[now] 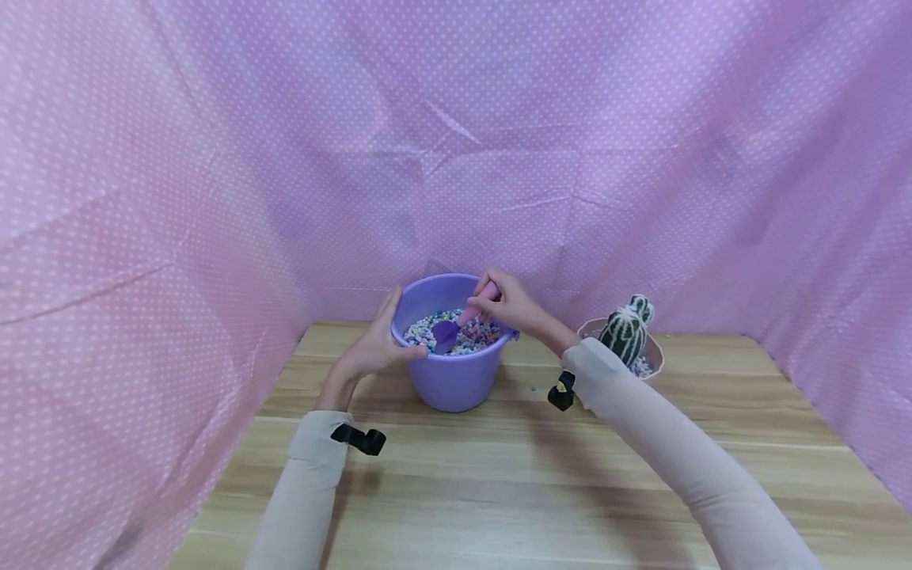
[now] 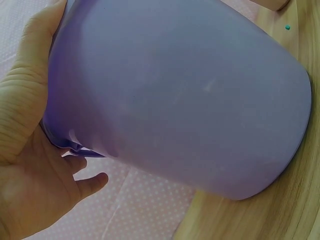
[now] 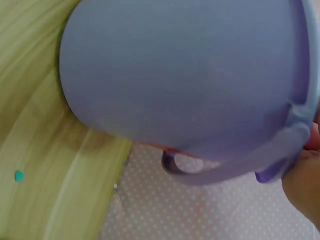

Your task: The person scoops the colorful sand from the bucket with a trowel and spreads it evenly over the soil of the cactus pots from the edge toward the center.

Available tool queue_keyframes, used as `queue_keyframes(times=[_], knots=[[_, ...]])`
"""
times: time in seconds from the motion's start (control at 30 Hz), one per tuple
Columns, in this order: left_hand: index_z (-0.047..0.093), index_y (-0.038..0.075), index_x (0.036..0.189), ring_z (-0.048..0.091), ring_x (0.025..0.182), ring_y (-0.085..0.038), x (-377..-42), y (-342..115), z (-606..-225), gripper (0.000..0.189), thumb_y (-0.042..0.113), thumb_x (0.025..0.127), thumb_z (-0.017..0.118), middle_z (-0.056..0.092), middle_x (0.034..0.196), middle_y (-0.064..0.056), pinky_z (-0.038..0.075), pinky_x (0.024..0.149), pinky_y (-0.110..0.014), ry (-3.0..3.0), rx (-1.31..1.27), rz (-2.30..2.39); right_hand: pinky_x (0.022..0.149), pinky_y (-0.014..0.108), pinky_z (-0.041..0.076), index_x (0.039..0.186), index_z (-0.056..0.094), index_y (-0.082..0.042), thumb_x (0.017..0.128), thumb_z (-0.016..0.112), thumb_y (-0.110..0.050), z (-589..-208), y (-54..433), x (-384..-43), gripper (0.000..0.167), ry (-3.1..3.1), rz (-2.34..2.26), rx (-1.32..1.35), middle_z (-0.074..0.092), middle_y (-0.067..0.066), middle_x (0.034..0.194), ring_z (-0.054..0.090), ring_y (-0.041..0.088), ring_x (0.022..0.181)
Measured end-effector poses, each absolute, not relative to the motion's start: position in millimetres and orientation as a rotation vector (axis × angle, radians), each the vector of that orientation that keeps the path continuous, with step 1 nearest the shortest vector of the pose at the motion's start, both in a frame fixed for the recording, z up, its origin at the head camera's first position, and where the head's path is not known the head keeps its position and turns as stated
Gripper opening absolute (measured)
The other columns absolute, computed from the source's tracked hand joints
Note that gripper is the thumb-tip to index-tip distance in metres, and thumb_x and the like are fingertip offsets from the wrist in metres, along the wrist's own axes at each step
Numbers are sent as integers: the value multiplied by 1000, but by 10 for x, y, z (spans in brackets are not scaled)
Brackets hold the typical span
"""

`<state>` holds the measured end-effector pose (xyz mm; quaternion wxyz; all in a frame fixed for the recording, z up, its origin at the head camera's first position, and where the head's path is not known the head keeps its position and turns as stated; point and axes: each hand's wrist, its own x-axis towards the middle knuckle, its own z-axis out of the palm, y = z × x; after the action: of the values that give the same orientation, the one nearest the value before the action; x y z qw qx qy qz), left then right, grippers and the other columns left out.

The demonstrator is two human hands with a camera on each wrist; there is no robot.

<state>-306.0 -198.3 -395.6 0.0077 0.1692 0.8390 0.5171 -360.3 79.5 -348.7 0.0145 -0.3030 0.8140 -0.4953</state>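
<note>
A purple bucket stands on the wooden table, partly filled with small multicoloured pebbles. At its left side my left hand grips the rim, the thumb along the front edge. The left wrist view shows that hand against the bucket wall, other fingers partly hidden behind it. My right hand pinches the pink handle of a toy shovel whose purple scoop rests among the pebbles. In the right wrist view only part of the right hand shows, beside the bucket's handle.
To the right, behind my right forearm, a striped cactus sits in a pale bowl with light pebbles. A stray teal pebble lies on the tabletop. Pink dotted cloth hangs around the table's back and sides.
</note>
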Motion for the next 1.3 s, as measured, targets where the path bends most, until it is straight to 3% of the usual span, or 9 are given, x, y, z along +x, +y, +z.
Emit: queue_keyframes(times=[0.1,0.33,0.6,0.77,0.93,1.1,1.3], knots=[[-11,20,164,-6,159,-34,-3043,-1984,-3967,129,18,79,86,-15,172,-8,3,129,-59,2636,534,1611,79,54,62,99,56,-3,96,69,-7,-3459,823,-3616,13,2533,-1477,-915,74,18,89,71,23,72],[-10,24,164,4,159,-35,-3045,-1970,-3982,128,17,79,86,-11,172,-6,9,128,-59,2628,557,1658,85,58,61,100,55,0,97,69,-9,-3403,805,-3632,17,2517,-1459,-785,75,22,95,70,20,70],[-7,26,165,11,158,-35,-3016,-1951,-4113,123,13,82,83,-4,173,-6,13,129,-57,2554,565,1810,81,60,60,102,56,0,98,67,-11,-3513,806,-3566,16,2544,-1538,-799,77,20,93,72,33,74],[-8,27,164,19,156,-35,-2994,-1948,-4166,123,20,83,84,6,173,-11,15,129,-54,2482,569,1962,79,54,62,103,56,0,98,68,-12,-3497,788,-3587,17,2557,-1530,-798,77,20,93,71,23,70],[3,21,165,26,154,-36,-2989,-1934,-4216,108,21,88,79,23,167,-16,19,128,-55,2426,642,2034,78,52,63,103,57,-1,98,68,-12,-3458,773,-3607,17,2593,-1507,-797,77,18,92,69,17,67],[10,14,164,23,155,-35,-2977,-1946,-4252,95,28,93,72,25,166,-17,17,128,-57,2388,619,1956,78,52,63,104,57,-2,98,69,-14,-3447,772,-3602,18,2613,-1471,-818,77,17,91,70,17,68],[3,19,165,17,157,-32,-2982,-1978,-4257,95,29,95,67,19,169,-14,14,129,-56,2332,597,1921,81,58,61,103,57,0,98,68,-11,-3457,820,-3593,16,2525,-1539,-852,76,21,91,71,22,70]])
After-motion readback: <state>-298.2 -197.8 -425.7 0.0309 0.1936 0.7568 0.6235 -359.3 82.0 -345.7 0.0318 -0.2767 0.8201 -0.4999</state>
